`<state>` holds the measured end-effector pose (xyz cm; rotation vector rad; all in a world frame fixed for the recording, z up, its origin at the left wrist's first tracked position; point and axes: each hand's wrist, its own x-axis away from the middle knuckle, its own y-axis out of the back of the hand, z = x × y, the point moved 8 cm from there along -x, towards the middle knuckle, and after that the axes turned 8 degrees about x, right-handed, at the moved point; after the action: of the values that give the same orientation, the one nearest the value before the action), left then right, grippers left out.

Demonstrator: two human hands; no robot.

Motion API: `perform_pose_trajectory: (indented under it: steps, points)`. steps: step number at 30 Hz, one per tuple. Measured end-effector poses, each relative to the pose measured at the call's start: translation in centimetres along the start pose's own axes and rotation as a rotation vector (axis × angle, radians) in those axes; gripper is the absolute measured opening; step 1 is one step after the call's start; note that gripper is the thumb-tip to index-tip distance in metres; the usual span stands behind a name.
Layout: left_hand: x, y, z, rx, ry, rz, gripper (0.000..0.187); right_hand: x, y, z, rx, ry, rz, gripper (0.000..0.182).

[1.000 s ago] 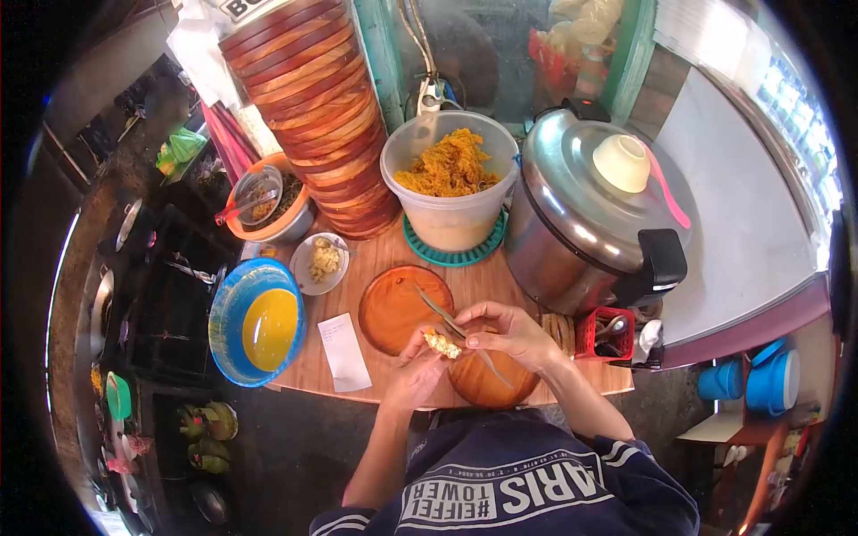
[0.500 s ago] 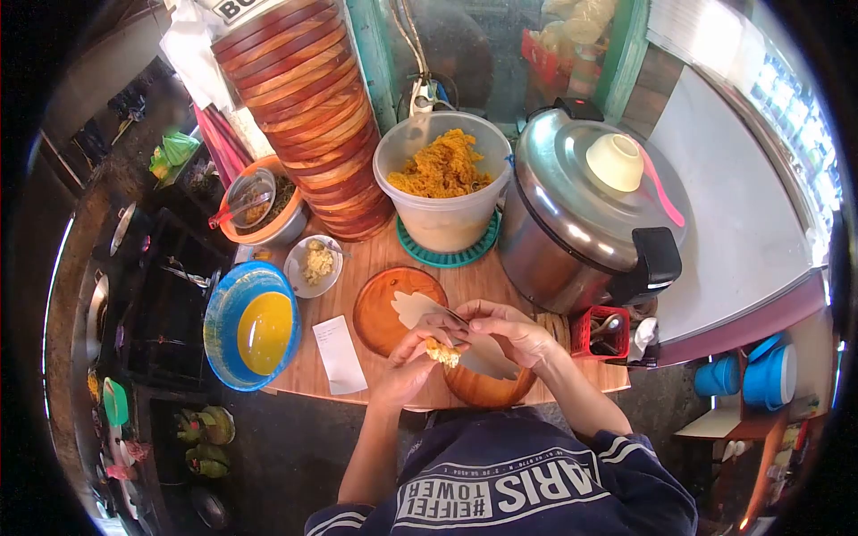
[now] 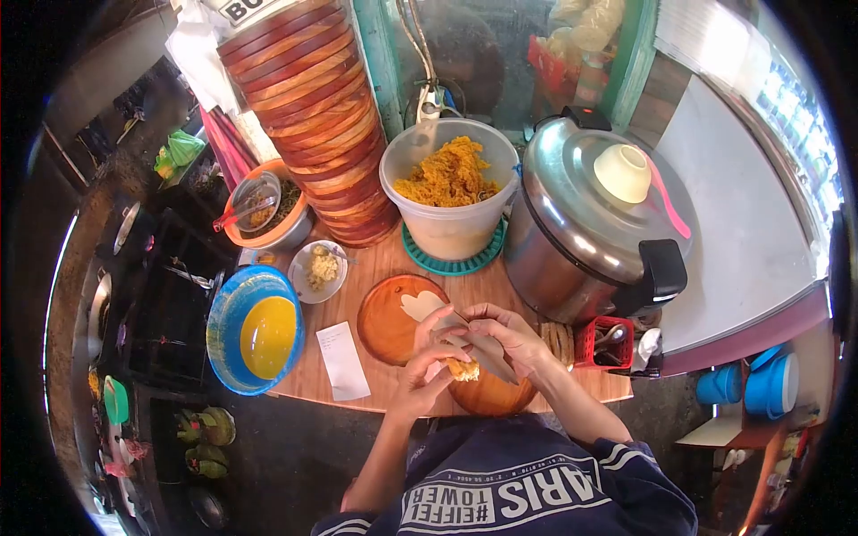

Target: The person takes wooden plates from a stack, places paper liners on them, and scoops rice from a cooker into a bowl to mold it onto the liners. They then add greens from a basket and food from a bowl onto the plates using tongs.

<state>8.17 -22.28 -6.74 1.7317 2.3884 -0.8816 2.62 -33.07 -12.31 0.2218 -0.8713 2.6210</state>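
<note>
My two hands meet just in front of the rice cooker (image 3: pixel 585 219), over the edge of the wooden table (image 3: pixel 375 380). My left hand (image 3: pixel 427 371) is curled from below around a small piece of fried food (image 3: pixel 463 369), and its fingers are bent and pressed on it. My right hand (image 3: pixel 505 335) comes from above; its fingers pinch a thin sheet of paper (image 3: pixel 456 326) that lies over the food and reaches to the left over a round wooden plate (image 3: pixel 391 308). A second wooden plate (image 3: pixel 492 393) is directly under my hands, partly hidden by them.

Left of the rice cooker stands a plastic tub (image 3: pixel 451 201) full of orange shredded food, on a green mat (image 3: pixel 456 261). Further left from the cooker rises a tall stack of wooden plates (image 3: pixel 317 116). A blue bowl (image 3: pixel 234 313) with a yellow bowl (image 3: pixel 268 335) inside is at the far left of the table, and a white slip (image 3: pixel 344 360) lies beside it. A red basket (image 3: pixel 605 341) with spoons stands just under the cooker's handle.
</note>
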Motion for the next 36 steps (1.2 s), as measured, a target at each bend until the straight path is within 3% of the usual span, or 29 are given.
perform_pose_trajectory:
  steps: [4,6,9,12,22,30,36]
  points:
    - [0.2,0.1,0.4,-0.032,0.013,0.0,0.013,0.1,-0.1,-0.1,-0.043,-0.031,0.004,0.029]
    - [0.2,0.3,0.6,-0.091,-0.014,0.028,0.025,0.4,-0.5,0.3,-0.057,-0.036,0.011,0.029]
    - [0.2,0.5,0.9,-0.134,0.004,0.026,0.014,0.5,-0.4,0.4,-0.096,-0.058,-0.003,0.029]
    - [0.2,0.7,1.1,-0.132,0.016,0.018,0.022,0.3,0.0,-0.1,-0.077,-0.079,-0.03,0.028]
    - [0.2,0.7,1.2,-0.184,0.072,0.054,0.019,-0.1,0.7,-1.7,-0.211,-0.16,-0.035,0.027]
    - [-0.6,-0.3,-0.4,-0.497,0.062,0.155,0.035,-0.1,0.2,-3.3,-0.287,-0.243,-0.03,0.023]
    - [-0.8,-0.6,-1.0,-0.613,0.047,0.212,0.034,-0.4,0.6,-3.2,-0.002,-0.096,-0.038,0.019]
